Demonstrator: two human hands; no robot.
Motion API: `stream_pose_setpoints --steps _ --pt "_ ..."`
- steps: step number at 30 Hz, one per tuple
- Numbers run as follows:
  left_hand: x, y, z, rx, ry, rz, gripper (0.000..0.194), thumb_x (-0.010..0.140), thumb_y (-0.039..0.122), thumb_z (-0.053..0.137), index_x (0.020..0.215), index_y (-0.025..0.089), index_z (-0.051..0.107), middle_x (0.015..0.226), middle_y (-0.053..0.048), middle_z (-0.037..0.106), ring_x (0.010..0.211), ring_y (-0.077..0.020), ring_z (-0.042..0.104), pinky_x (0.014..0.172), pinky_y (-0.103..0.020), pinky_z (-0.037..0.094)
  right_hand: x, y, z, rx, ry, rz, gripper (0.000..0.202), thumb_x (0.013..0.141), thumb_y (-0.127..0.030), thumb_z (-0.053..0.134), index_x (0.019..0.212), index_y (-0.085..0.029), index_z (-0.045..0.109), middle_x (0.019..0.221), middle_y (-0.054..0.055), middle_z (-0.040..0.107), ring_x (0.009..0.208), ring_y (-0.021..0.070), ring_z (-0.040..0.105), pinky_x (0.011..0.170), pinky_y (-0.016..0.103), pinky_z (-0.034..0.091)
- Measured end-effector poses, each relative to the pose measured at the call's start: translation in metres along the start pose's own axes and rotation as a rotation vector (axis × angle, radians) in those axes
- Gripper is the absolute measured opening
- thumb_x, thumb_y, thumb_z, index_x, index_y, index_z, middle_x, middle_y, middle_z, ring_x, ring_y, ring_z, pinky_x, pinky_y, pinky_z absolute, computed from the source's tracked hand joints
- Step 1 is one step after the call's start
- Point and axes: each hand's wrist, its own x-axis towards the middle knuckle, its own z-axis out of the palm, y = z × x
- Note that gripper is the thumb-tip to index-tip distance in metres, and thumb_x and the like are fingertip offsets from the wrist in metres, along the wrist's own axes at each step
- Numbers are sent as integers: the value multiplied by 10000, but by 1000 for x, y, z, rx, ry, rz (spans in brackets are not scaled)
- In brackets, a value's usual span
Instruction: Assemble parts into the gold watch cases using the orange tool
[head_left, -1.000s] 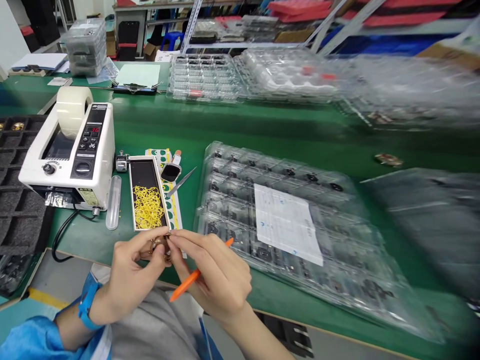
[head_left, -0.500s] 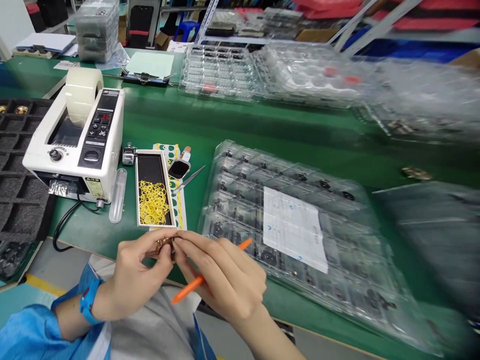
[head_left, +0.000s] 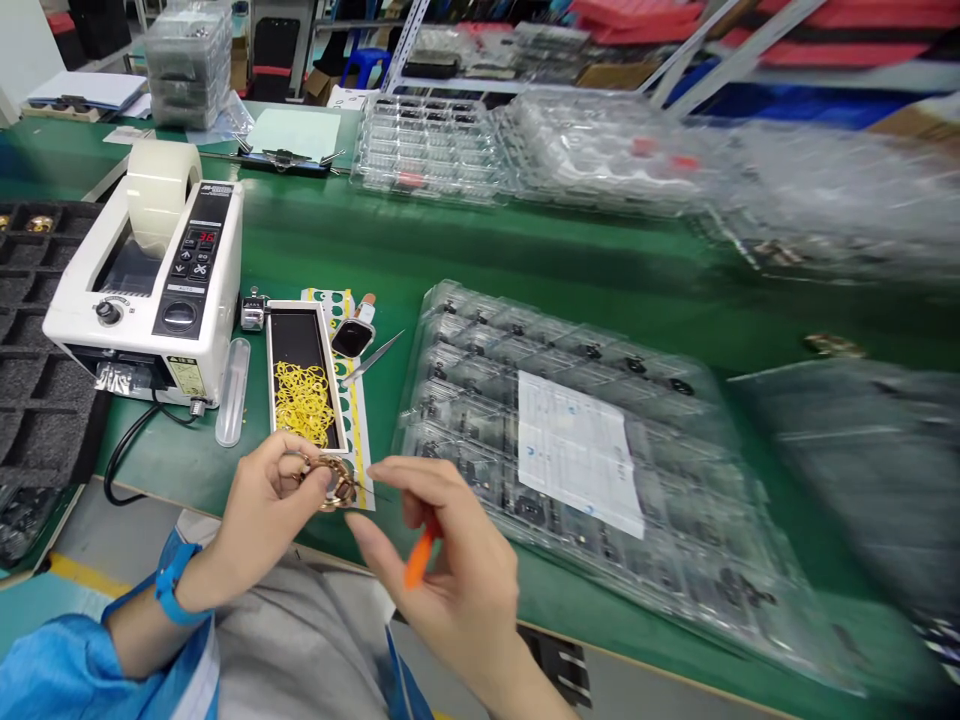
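Note:
A round, gold-coloured metal part like a watch case (head_left: pixel 341 482) is pinched between the thumb and fingers of my left hand (head_left: pixel 259 515). My right hand (head_left: pixel 465 565) is just to its right, thumb and forefinger spread apart and not touching the part. An orange pen-like stick (head_left: pixel 420 558) is tucked in the curled fingers of that hand, its tip pointing down. Directly beyond the part stands a shallow box (head_left: pixel 330 385) with many thin yellow rings (head_left: pixel 304 402). A white sheet with dark green holes (head_left: pixel 358 450) lies beside the box.
A white tape dispenser (head_left: pixel 157 285) stands at left, near dark foam trays (head_left: pixel 45 350). Tweezers (head_left: pixel 379 357) and a square-faced watch (head_left: pixel 352 338) lie beyond the box. Stacked clear trays (head_left: pixel 465 400) bearing a paper (head_left: pixel 577 450) fill the right; more trays (head_left: pixel 427 150) line the back.
My right hand has drawn away from the part to the right, its thumb and forefinger opening. The gold part shows more fully in my left hand. The orange stick points more steeply downward.

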Motion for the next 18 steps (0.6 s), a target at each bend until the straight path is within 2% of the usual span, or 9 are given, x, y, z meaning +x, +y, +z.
stream_pose_setpoints --steps 3,7,12,18 --pt "4 3 -3 -95 -52 -57 255 730 256 802 767 168 567 640 19 670 553 -122 667 570 -203 554 4 -1 -13 143 -142 170 112 1009 -222 458 1029 -214 567 819 27 588 580 124 526 511 231 442" --pt "1 9 -2 -62 -110 -86 228 703 228 787 737 157 573 592 34 603 479 -99 601 492 -192 524 10 -1 -18 284 -363 203 136 989 -144 465 969 -226 571 762 -9 597 579 108 537 534 206 429" --pt "-3 11 1 30 -103 -39 138 676 165 697 688 161 559 556 56 531 427 -64 486 429 -168 410 6 -3 -10 320 -366 200 187 1008 -189 417 850 -220 512 712 -10 564 586 114 501 539 206 407" --pt "-3 6 4 134 -34 104 91 676 124 655 647 161 576 593 43 521 515 -80 470 482 -187 396 -1 -4 2 244 -348 321 349 1026 -313 352 697 -213 415 580 -43 455 486 97 388 469 199 331"
